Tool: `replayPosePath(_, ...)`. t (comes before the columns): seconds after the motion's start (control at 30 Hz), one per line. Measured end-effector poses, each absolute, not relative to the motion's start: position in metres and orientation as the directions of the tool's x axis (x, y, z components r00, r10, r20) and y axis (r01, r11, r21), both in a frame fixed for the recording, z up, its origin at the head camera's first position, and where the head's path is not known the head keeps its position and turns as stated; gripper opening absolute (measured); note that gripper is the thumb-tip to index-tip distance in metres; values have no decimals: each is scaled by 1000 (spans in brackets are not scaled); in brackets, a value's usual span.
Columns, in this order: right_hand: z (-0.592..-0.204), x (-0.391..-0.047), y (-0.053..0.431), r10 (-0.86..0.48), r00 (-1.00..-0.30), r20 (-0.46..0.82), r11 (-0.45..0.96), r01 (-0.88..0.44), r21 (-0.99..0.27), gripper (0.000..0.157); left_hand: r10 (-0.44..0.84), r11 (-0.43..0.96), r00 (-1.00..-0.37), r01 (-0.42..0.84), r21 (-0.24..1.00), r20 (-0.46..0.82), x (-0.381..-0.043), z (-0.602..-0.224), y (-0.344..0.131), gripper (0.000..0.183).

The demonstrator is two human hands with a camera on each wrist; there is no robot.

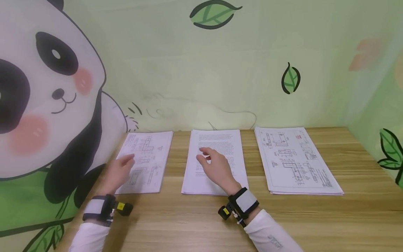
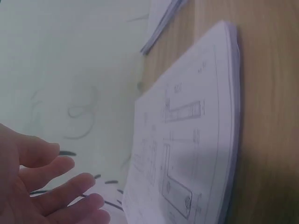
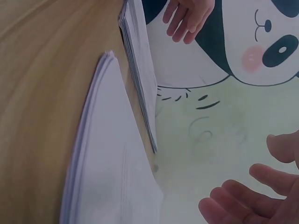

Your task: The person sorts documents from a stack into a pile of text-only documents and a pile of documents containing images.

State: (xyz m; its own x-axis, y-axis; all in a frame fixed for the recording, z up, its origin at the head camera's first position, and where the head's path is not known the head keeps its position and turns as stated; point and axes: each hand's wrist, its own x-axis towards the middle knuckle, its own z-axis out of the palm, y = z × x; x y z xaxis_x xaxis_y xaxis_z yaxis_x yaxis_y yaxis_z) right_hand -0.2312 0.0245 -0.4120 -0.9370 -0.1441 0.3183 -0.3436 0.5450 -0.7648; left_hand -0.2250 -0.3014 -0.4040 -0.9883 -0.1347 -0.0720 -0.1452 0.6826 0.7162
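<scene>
Three stacks of printed paper lie in a row on the table. My left hand [image 1: 119, 172] hovers over the left edge of the left stack [image 1: 154, 168], which bears technical drawings. Its fingers are relaxed and hold nothing, as the left wrist view also shows. Above the middle stack [image 1: 192, 178], a page of typed text, is my right hand [image 1: 217, 168], its fingers loosely bent with nothing between them. Farther right, the third stack [image 1: 297, 161] carries line drawings of parts; neither hand is near it.
The wood-grain table [image 1: 189, 224] meets a pale green backdrop [image 1: 176, 70] along its far edge. A large printed panda [image 1: 59, 91] covers the left side. A strapped camera [image 1: 124, 209] sits on the left wrist, another camera [image 1: 225, 212] on the right.
</scene>
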Motion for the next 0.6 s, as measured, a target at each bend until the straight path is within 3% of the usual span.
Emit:
replayPosePath(0.2, -420, -230, 0, -225, -945, 238, 491, -321, -810, 45, -200, 689, -963, -269, 673, -181, -227, -413, -327, 66)
replayPosePath(0.43, -431, -227, -31, -336, -931, 142, 414, -282, -866, 45, -214, 749, -950, -309, 587, -227, -230, -432, -351, 64)
replayPosePath(0.6, -438, -227, -47, -368, -929, 38, 309, -160, -937, 49, -203, 792, -948, -305, 529, -243, -234, -444, -360, 63)
